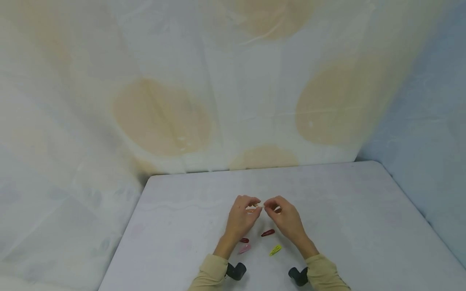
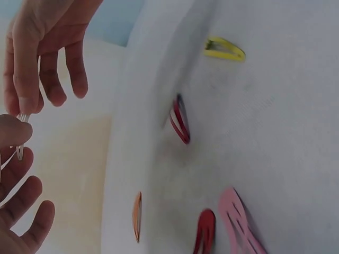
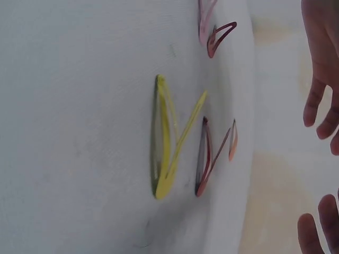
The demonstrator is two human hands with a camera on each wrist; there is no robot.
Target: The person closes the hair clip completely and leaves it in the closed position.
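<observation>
Small pale hair clip (image 1: 257, 206), seen in the lower middle of the head view, raised above the table (image 1: 364, 226) and caught between two hands. Thin and whitish in the left wrist view (image 2: 21, 135), at the far left edge of the frame, pinched at top and bottom by fingertips. Exact colour hard to tell.

Left hand (image 1: 242, 218) just left of the clip: thumb and forefinger closed narrowly on its end, remaining fingers loosely curled and spread below. Right hand (image 1: 284, 217) just right of it: thumb and forefinger pinching the other end, remaining fingers hanging slack and apart. Fingertips of both hands almost meeting over the clip.

Lying on the table beneath and below the hands, in the lower centre of the head view: dark red clip (image 1: 267, 233), near the right hand's wrist; yellow clip (image 1: 275, 250) further down, sprung open as shown in the right wrist view (image 3: 167, 140); pink clip (image 1: 244, 248) beside the left wrist; another red clip (image 1: 244, 240) just above the pink one, partly hidden by the hand. Orange clip (image 2: 137, 216) visible in the left wrist view, lower middle.

Beige sleeves (image 1: 211, 275) at the bottom edge.
</observation>
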